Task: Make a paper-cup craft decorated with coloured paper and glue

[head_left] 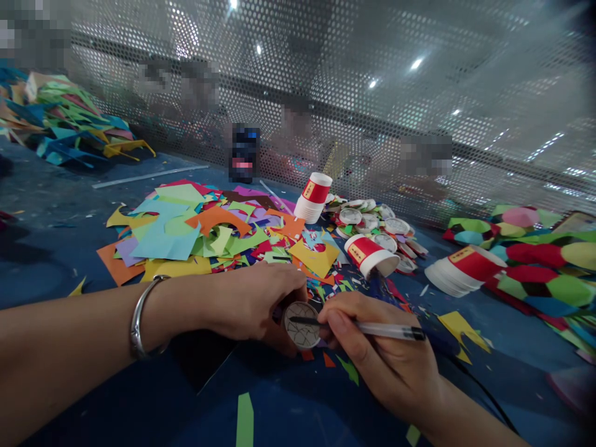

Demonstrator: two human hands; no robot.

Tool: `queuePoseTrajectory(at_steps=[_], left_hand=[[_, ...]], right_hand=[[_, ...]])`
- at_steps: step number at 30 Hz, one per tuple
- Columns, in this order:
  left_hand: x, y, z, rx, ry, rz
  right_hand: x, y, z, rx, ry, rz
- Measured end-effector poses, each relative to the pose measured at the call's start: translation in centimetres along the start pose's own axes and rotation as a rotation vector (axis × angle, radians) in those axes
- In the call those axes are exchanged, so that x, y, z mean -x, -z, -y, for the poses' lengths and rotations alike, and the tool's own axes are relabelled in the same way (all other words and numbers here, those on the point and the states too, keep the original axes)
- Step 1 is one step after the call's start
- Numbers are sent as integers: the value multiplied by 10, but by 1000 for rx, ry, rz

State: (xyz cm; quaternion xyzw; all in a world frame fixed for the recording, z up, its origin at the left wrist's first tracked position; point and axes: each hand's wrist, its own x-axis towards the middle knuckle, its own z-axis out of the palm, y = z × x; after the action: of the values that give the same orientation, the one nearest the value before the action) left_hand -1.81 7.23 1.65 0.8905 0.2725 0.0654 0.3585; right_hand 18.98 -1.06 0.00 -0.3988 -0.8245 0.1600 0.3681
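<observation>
Fingers steer a slim pen over a round disc.

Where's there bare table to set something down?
The blue table looks bare between the green paper strip and the right wrist, and mostly bare left of the cut-paper heap, beyond the left forearm. Beyond both hands it's crowded: scraps, paper cups, discs.

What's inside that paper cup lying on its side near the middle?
The cup's mouth faces the person, and only part of its pale inner wall shows. Its deeper inside is hidden, so I can't tell what it holds.
</observation>
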Motion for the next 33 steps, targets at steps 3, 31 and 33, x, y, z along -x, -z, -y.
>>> queuePoseTrajectory(at_steps=[3,31,33], left_hand=[[0,0,0,22,11,5],[-3,-15,0,-374,-195,-644],[-3,-15,-1,-356,-218,-638]], right_hand=[[3,3,0,-19,-26,-6],[-7,11,-11,17,-213,-398],[-8,11,-12,26,-237,-360]])
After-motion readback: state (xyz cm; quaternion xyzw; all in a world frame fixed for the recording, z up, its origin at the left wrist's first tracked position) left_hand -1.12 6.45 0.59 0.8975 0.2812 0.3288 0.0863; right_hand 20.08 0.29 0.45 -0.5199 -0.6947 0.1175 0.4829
